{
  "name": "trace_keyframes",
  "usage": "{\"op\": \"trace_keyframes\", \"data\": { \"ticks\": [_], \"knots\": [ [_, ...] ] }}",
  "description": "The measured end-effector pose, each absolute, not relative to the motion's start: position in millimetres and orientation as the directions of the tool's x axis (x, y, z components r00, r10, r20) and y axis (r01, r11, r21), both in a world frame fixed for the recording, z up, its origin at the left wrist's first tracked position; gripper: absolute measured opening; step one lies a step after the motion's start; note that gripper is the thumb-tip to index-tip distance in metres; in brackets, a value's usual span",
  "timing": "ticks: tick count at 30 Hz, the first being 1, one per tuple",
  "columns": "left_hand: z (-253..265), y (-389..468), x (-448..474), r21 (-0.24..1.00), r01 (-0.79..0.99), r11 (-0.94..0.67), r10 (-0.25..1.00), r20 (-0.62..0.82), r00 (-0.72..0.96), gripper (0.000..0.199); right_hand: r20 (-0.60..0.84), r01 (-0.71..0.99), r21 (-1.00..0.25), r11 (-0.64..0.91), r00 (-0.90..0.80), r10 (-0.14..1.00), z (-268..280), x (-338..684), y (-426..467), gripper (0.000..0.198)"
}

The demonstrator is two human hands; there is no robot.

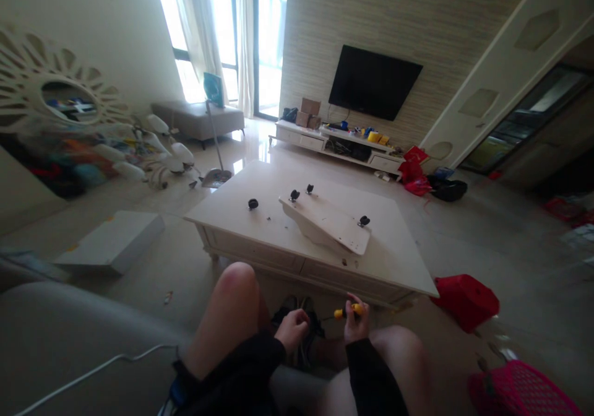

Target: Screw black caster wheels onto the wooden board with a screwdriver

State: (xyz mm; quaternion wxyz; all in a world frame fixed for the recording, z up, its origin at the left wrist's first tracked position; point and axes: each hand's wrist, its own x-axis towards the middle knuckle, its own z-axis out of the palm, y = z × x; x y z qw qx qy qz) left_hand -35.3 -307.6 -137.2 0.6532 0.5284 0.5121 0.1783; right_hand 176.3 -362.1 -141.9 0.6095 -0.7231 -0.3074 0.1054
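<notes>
- Right hand (pixel 356 324), mine: grip closed round one screwdriver (pixel 341 313), yellow-and-black handle, shaft pointing toward my other hand; any maker's mark too small to read.
- Left hand (pixel 293 329), mine: fingers curled, near the screwdriver's tip; whether this grip holds anything, I cannot tell.
- Bench (pixel 394 267), white, low, with drawer fronts: before my knees.
- Panel (pixel 325 218), white: on the bench, right of its middle, casters uppermost, small holes at the near right corner.
- Casters (pixel 294 195), black, three: at the panel's other corners.
- Loose caster (pixel 253 203), black, one: on the bench, left of the panel.
- Small dark hardware (pixel 268 218): on the bench, between loose caster and panel; exact type unclear.
- Cartons (pixel 310 106), brown: on the TV cabinet (pixel 299 138); any print illegible from here.
</notes>
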Motion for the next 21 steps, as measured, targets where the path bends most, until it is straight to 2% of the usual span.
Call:
{"op": "trace_keyframes", "data": {
  "ticks": [7, 10, 14, 17, 21],
  "knots": [
    [-121.3, -329.8, -24.0, 0.886, 0.389, 0.252, 0.803, -0.416, 0.427, 0.012, 0.323, 0.407, -0.912, -0.04, 0.777, 0.54, -147.5, 164.4, -346.0, 0.062],
    [-117.9, -337.4, -20.1, 0.884, 0.439, 0.16, 0.791, -0.38, 0.479, 0.017, 0.342, 0.41, -0.912, -0.002, 0.763, 0.549, -145.3, 153.4, -340.1, 0.06],
    [-106.3, -338.1, -14.7, 0.879, 0.476, 0.013, 0.753, -0.322, 0.574, 0.021, 0.36, 0.401, -0.914, 0.067, 0.719, 0.595, -139.0, 139.7, -335.0, 0.067],
    [-88.8, -324.8, -10.1, 0.868, 0.489, -0.083, 0.705, -0.296, 0.645, 0.023, 0.334, 0.353, -0.931, 0.09, 0.729, 0.598, -134.9, 134.6, -334.6, 0.065],
    [-74.6, -291.1, -4.2, 0.869, 0.474, -0.146, 0.741, -0.221, 0.634, 0.021, 0.23, 0.234, -0.97, 0.071, 0.775, 0.588, -133.9, 139.3, -343.3, 0.068]
  ]
}}
